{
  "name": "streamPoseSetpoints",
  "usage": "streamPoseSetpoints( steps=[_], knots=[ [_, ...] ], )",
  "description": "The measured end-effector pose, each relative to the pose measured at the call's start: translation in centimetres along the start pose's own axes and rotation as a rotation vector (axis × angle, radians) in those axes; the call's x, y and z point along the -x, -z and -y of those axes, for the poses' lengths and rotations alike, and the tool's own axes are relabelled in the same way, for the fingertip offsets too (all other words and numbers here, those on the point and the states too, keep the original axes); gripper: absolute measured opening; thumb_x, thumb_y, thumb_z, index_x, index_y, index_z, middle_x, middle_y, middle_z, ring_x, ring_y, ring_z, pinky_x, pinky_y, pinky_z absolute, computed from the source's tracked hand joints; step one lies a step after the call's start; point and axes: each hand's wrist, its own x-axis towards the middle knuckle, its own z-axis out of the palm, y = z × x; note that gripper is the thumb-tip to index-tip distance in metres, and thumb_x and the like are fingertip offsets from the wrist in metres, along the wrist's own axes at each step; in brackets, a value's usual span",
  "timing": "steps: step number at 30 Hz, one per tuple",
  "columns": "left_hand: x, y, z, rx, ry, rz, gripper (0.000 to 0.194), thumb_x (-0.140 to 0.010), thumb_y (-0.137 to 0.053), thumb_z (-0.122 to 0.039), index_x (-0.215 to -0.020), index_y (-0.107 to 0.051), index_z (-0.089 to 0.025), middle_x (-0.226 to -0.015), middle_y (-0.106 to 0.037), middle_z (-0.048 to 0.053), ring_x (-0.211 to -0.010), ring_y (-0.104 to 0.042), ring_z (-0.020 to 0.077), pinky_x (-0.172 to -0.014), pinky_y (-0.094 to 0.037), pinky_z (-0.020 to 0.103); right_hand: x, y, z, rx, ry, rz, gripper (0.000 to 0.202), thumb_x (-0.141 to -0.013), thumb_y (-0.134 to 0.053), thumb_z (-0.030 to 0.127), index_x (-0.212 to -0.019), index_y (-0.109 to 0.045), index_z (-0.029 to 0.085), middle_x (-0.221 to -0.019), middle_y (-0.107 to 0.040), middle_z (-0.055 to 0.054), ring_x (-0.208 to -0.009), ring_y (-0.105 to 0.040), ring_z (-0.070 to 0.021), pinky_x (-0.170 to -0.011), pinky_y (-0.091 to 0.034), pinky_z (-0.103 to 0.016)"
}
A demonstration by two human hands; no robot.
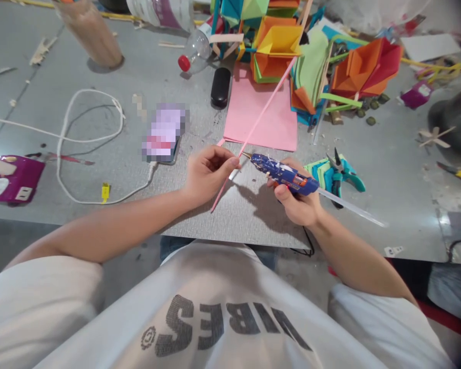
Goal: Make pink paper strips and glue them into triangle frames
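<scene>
As a pink strip presumably needs steadying, the left hand pinches it over the near part of the table, while the right hand grips a glue gun, nozzle aimed left at the strip. Pink paper lies just beyond, pliers to the right, seemingly for easy reach.

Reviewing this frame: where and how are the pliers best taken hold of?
Probably by the handles, coming from the right. The pliers lie with their pointed tips facing away and the handles splayed toward the near side and right, so a hand there avoids the points. In this view the glue stick runs by the nearer handle's end, so the right looks freer.
</scene>
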Motion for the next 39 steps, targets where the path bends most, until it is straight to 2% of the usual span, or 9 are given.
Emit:
streamPoseSetpoints(
  steps=[4, 9, 15, 20, 23, 30, 35, 39],
  knots=[
    [0.04, 0.07, 0.07, -0.008, 0.009, 0.009, 0.049, -0.092, -0.09, -0.066, -0.088, -0.077, -0.019, -0.081, -0.083, 0.007, -0.067, -0.07, 0.0135, -0.062, -0.052, 0.028, -0.18, -0.01, 0.36, 0.023, 0.035, 0.005, 0.059, -0.105, -0.06, 0.082, -0.089, -0.072, 0.026, -0.096, -0.067, -0.009, -0.087, -0.066, -0.0267, -0.078, -0.052, -0.044],
    [0.0, 0.08, 0.24, -0.035, -0.026, 0.002, 0.048, -0.093, -0.09, -0.065, -0.088, -0.077, -0.019, -0.079, -0.083, 0.007, -0.065, -0.069, 0.0125, -0.059, -0.05, 0.026, -0.28, -0.07, -0.03, 0.039, 0.067, 0.001, 0.057, -0.106, -0.061, 0.08, -0.09, -0.07, 0.026, -0.093, -0.065, -0.008, -0.083, -0.063, -0.0256, -0.073, -0.049, -0.043],
    [-0.09, 0.07, 0.42, -0.083, -0.051, 0.011, 0.049, -0.093, -0.088, -0.067, -0.087, -0.077, -0.02, -0.079, -0.083, 0.006, -0.063, -0.068, 0.0121, -0.058, -0.051, 0.027, -0.34, -0.14, -0.36, 0.03, 0.191, -0.007, 0.042, -0.109, -0.067, 0.064, -0.094, -0.072, 0.025, -0.092, -0.064, -0.006, -0.083, -0.064, -0.0243, -0.073, -0.049, -0.041],
    [-0.14, 0.11, 0.51, -0.098, -0.068, 0.018, 0.048, -0.094, -0.088, -0.066, -0.086, -0.077, -0.02, -0.08, -0.083, 0.006, -0.066, -0.071, 0.0128, -0.06, -0.053, 0.027, -0.5, -0.04, -0.05, 0.073, 0.258, 0.004, 0.04, -0.111, -0.065, 0.06, -0.09, -0.068, 0.026, -0.085, -0.063, -0.006, -0.083, -0.062, -0.0253, -0.072, -0.047, -0.042],
    [-0.12, 0.18, 0.45, -0.115, -0.068, 0.021, 0.048, -0.094, -0.088, -0.065, -0.087, -0.077, -0.019, -0.08, -0.083, 0.006, -0.068, -0.073, 0.0133, -0.062, -0.055, 0.026, -0.49, -0.02, 0.13, 0.096, 0.244, 0.002, 0.041, -0.111, -0.064, 0.06, -0.089, -0.065, 0.025, -0.086, -0.062, -0.006, -0.083, -0.062, -0.0256, -0.073, -0.046, -0.042],
    [-0.13, 0.31, 0.57, -0.125, -0.069, 0.018, 0.048, -0.095, -0.087, -0.066, -0.087, -0.078, -0.02, -0.079, -0.082, 0.005, -0.068, -0.073, 0.013, -0.063, -0.055, 0.027, -0.36, -0.21, 0.17, 0.126, 0.172, 0.008, 0.052, -0.109, -0.059, 0.071, -0.085, -0.062, 0.025, -0.086, -0.062, -0.007, -0.083, -0.062, -0.0267, -0.073, -0.046, -0.044],
    [-0.19, 0.27, 0.57, -0.125, -0.086, 0.021, 0.046, -0.095, -0.088, -0.064, -0.087, -0.078, -0.02, -0.078, -0.081, 0.005, -0.064, -0.07, 0.012, -0.059, -0.052, 0.026, -0.21, -0.24, 0.25, 0.125, 0.155, 0.018, 0.052, -0.11, -0.058, 0.071, -0.085, -0.059, 0.025, -0.087, -0.061, -0.008, -0.082, -0.06, -0.0259, -0.074, -0.045, -0.044],
    [-0.19, 0.27, 0.59, -0.156, -0.087, 0.019, 0.047, -0.095, -0.087, -0.065, -0.086, -0.078, -0.02, -0.076, -0.081, 0.004, -0.061, -0.066, 0.0111, -0.056, -0.05, 0.025, -0.06, -0.32, 0.28, 0.114, 0.16, 0.017, 0.052, -0.111, -0.058, 0.069, -0.083, -0.054, 0.025, -0.084, -0.055, -0.005, -0.076, -0.055, -0.0228, -0.07, -0.039, -0.042]
  ],
)
